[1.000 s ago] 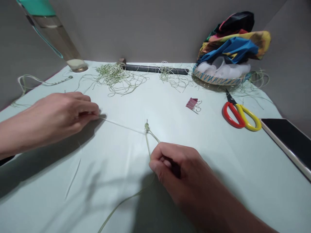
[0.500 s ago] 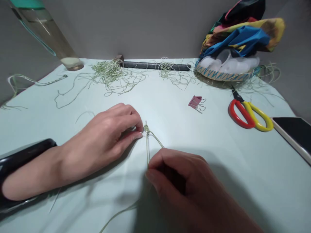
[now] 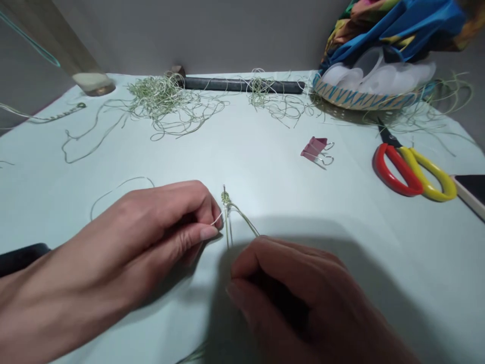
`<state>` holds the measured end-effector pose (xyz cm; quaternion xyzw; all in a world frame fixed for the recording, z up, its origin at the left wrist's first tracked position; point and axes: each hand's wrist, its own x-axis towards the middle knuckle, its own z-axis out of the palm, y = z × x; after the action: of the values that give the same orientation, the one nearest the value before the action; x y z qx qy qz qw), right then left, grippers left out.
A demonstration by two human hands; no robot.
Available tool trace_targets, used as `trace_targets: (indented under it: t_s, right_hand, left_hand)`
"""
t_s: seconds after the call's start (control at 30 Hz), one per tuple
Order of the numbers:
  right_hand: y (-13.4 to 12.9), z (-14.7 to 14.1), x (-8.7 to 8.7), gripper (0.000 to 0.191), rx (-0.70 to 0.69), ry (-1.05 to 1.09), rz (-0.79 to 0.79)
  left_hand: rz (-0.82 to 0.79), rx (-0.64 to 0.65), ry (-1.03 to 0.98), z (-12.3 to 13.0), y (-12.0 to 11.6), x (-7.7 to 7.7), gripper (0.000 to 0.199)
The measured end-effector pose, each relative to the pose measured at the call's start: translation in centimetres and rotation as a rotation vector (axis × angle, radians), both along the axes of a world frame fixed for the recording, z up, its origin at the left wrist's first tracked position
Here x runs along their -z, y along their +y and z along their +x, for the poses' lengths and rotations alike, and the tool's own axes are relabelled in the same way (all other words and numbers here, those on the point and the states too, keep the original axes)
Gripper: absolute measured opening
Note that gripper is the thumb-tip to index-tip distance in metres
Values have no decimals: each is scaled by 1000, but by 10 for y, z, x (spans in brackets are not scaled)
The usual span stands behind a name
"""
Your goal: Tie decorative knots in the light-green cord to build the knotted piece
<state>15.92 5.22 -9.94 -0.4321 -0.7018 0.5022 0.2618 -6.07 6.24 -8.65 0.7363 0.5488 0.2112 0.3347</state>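
Observation:
A small green knotted cord piece [image 3: 225, 197] lies mid-table, with a short pin-like tip standing at its top. Thin strands fan out from its lower end. My left hand [image 3: 170, 222] is closed to the left of the knot, pinching a pale cord [image 3: 217, 218] between thumb and bent index finger. Below and to the right, my right hand [image 3: 288, 288] is closed with thumb and index finger together. Green cords [image 3: 244, 218] run from the knot down to it, and part of their length is hidden under the fingers.
Tangled green thread [image 3: 155, 98] lies at the back beside a dark-handled hammer [image 3: 242, 85]. To the right are a maroon binder clip [image 3: 315, 147], red-and-yellow scissors [image 3: 413, 167], a phone [image 3: 472, 192] and a basket [image 3: 356, 98] of white pieces. A bottle [image 3: 71, 50] stands back left.
The view has shifted closer and down. My left hand has drawn slightly down from the knot, pulling the pale cord with it. My right hand stays pinched below the knot.

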Motion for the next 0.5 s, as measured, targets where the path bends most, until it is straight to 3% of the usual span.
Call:
trace_targets:
  t_s: [0.23, 0.5]
  right_hand:
    - [-2, -2, 3, 19, 38, -6, 33]
    - [-1, 0, 8, 15, 64, 55, 93]
  left_hand:
    - [-186, -83, -44, -2, 16, -3, 40]
    - [-67, -21, 42, 1, 19, -1, 37]
